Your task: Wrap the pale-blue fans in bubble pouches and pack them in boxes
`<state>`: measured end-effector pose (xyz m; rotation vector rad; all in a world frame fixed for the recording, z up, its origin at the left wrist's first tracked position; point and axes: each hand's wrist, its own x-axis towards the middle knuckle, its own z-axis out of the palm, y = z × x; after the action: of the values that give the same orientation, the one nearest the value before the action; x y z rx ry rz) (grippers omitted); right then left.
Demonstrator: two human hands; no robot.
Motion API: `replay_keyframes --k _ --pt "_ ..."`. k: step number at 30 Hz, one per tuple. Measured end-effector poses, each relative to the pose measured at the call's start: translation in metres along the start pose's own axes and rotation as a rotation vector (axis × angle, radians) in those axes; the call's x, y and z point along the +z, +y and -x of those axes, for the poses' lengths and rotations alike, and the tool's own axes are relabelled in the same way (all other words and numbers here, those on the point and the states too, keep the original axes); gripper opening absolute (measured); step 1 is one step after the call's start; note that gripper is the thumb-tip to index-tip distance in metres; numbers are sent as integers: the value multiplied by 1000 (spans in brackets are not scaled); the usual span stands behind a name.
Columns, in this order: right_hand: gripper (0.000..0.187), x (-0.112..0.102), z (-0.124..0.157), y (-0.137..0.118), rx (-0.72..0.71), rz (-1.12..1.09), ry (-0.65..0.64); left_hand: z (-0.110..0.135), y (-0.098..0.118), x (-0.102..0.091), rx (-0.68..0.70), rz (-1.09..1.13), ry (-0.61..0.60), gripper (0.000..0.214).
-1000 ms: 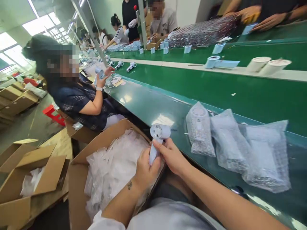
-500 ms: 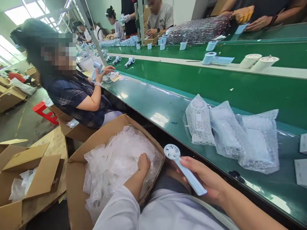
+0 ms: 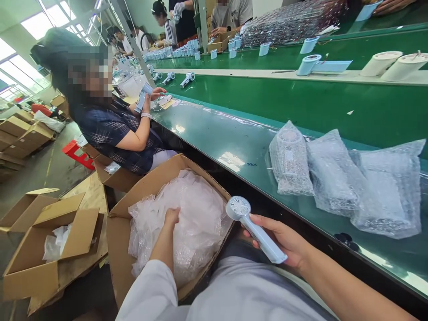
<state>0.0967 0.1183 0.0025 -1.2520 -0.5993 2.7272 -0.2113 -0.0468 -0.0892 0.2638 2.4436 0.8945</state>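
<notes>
My right hand is closed around the handle of a light-blue handheld fan, its round grille head tilted up to the left. My left hand reaches into a cardboard box full of clear bubble bags. Its fingers are curled down and pinched on the bag film, the tips partly hidden. To the right on the bench lie three bubble-bagged packs, the nearest being a wrapped fan pack, apart from both hands.
A green conveyor belt runs beyond the steel-edged bench, carrying blue fan parts and cream cylinders. At left a co-worker holds a blue fan. Open cartons and a red stool stand on the floor.
My left hand has moved left across the bags in the box. The fan in my right hand has turned slightly, and the whole view has shifted a little.
</notes>
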Motion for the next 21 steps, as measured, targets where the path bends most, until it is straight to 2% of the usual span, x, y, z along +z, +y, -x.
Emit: replay_keyframes --k 2,3,6,8,9,11,12,13,18,21 --pt "13 -5 1 3 1 -18 1 8 -6 1 51 -73 68 25" --pt "14 -7 2 4 0 -23 -1 16 -9 8 90 -108 73 23" --pt "16 -9 3 6 3 -28 19 47 -15 49 210 -223 -47 17" --pt "16 -5 4 8 1 -12 21 62 -20 83 245 -311 -152 26" --pt "17 -3 5 9 -1 0 9 65 -22 96 245 -353 -187 28" --pt "21 -2 8 9 -10 19 -32 67 -25 112 226 -422 -221 18" --pt "23 -3 9 10 -14 26 -54 65 -26 113 219 -445 -229 9" --pt "27 -5 11 10 -14 31 -78 63 -25 111 224 -457 -234 9" --pt "42 -12 8 13 117 78 -235 65 -10 76 366 -420 -245 26" --pt "44 -2 2 16 171 92 -310 71 0 75 395 -435 -258 24"
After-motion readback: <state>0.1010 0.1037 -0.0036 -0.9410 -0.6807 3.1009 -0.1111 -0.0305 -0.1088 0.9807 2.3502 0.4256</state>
